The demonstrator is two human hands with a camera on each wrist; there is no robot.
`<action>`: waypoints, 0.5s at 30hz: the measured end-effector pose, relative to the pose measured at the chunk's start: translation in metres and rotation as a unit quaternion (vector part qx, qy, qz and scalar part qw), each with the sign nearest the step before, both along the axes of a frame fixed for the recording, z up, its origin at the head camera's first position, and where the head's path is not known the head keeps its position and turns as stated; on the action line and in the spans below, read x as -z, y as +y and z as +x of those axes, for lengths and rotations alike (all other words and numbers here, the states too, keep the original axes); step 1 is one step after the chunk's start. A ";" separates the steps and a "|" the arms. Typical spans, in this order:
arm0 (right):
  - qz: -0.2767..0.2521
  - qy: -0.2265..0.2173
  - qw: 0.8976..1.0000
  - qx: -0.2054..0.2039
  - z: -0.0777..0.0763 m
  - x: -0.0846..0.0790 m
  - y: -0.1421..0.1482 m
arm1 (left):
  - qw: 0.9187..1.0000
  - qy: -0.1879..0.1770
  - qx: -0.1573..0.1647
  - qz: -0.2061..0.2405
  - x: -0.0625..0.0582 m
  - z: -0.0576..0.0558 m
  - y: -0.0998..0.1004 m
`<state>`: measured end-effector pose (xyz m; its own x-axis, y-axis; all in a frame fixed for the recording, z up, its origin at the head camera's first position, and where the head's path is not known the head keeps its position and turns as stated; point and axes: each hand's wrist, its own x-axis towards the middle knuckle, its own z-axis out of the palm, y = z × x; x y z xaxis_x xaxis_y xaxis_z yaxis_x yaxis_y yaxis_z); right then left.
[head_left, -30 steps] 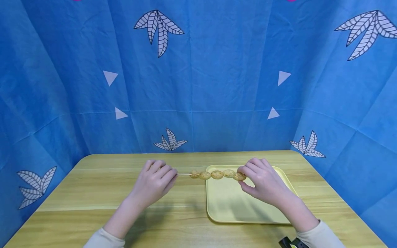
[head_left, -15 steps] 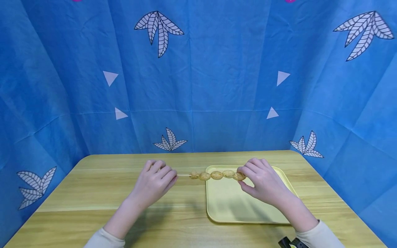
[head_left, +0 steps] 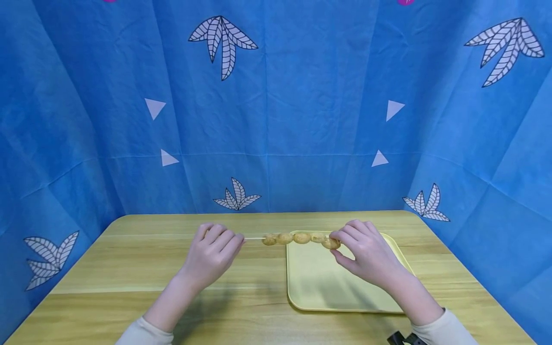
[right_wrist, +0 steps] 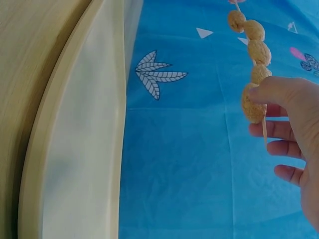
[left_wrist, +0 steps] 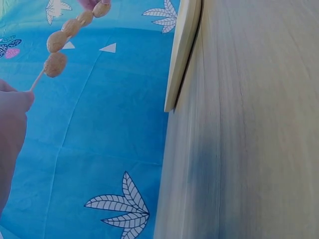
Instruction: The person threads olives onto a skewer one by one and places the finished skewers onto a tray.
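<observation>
A skewer (head_left: 302,238) of several golden-brown balls is held roughly level between the two hands, above the table. At its left end, the left hand (head_left: 213,254) pinches the bare thin stick (left_wrist: 37,80). On the opposite side, the thumb and fingers of the right hand (head_left: 366,251) hold the endmost ball (right_wrist: 253,107). Below that ball, in the right wrist view, the stick's end (right_wrist: 265,134) pokes out along the fingers. The balls sit close together in a slightly uneven row. Only part of the left hand shows in the left wrist view.
A pale yellow rectangular tray (head_left: 340,292) lies on the wooden table (head_left: 129,268), beneath the right hand and part of the skewer. Blue patterned cloth (head_left: 267,120) hangs at the back and both sides. A black device (head_left: 405,338) is by the right sleeve.
The left hand has shifted slightly left, and the left part of the skewer has risen a little. The right hand stays almost in place, still holding the endmost ball.
</observation>
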<state>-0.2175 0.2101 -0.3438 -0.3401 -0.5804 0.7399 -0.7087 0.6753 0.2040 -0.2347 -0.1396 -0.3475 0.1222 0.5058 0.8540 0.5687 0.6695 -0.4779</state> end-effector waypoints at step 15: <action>-0.018 -0.001 0.999 0.038 -0.004 -0.005 0.014 | 0.999 0.035 0.007 0.014 -0.010 0.001 -0.004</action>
